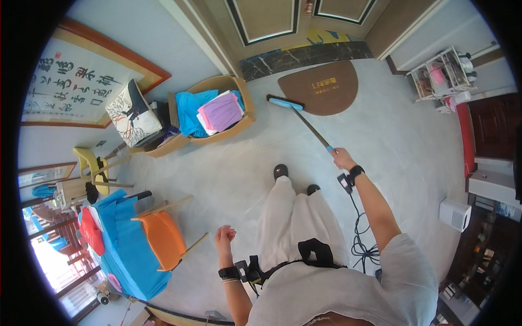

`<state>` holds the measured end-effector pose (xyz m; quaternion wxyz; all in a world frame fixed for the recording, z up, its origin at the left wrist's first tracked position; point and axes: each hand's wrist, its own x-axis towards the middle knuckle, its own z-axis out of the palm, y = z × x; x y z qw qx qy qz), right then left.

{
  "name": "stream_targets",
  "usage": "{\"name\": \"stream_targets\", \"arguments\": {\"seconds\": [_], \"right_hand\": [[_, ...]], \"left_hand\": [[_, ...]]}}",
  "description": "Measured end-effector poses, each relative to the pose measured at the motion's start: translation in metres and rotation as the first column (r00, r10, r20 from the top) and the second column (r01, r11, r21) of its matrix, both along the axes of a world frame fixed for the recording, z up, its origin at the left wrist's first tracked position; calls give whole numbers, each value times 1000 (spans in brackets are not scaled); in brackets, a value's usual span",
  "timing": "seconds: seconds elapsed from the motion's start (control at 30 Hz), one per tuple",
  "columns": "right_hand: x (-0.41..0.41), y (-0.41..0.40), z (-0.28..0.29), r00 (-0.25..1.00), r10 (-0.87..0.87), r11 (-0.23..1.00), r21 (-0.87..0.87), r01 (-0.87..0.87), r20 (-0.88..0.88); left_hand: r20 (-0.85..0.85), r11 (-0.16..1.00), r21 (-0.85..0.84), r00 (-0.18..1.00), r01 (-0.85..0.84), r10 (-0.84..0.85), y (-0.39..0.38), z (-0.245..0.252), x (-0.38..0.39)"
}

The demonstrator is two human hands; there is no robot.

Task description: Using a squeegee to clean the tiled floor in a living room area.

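Observation:
My right hand [342, 159] grips the handle of a long broom [312, 128] near its light-blue collar. The broom's light-blue head with dark bristles [286, 102] rests on the grey floor, at the left edge of a brown half-round doormat [326, 91]. The mat bears yellow writing. My left hand [225, 236] hangs over the floor at my left side, away from the broom. Its fingers are loosely curled, and I see nothing in them.
Cardboard boxes [248, 118] with folded cloth stand left of the broom. An orange chair [162, 238] adjoins a blue-covered table [122, 248]. A panelled door [265, 20] is ahead. A white rack [438, 75] and a white bin-like box [452, 214] are on the right. Cable [363, 250] hangs beside my right leg.

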<state>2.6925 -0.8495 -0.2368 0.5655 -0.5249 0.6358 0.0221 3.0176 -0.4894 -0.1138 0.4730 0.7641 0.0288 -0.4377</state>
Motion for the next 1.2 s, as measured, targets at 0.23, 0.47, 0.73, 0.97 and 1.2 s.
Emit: {"name": "stream_targets", "arguments": {"seconds": [0.23, 0.47, 0.73, 0.97, 1.2], "right_hand": [[134, -35, -43, 980, 98, 973, -192, -131, -172], [137, -13, -56, 848, 274, 904, -179, -388, -454], [14, 70, -32, 837, 273, 886, -215, -411, -474], [-134, 167, 15, 741, 320, 888, -86, -452, -590], [-274, 259, 41, 806, 290, 942, 3, -337, -516]], "left_hand": [[-34, 989, 144, 999, -26, 31, 27, -9, 30], [-33, 987, 162, 999, 12, -6, 9, -18, 34], [-8, 991, 51, 992, 125, -125, -30, -23, 31], [12, 971, -18, 971, 240, -239, -29, -16, -11], [-35, 931, -34, 931, 363, -365, -19, -2, -75]]}}
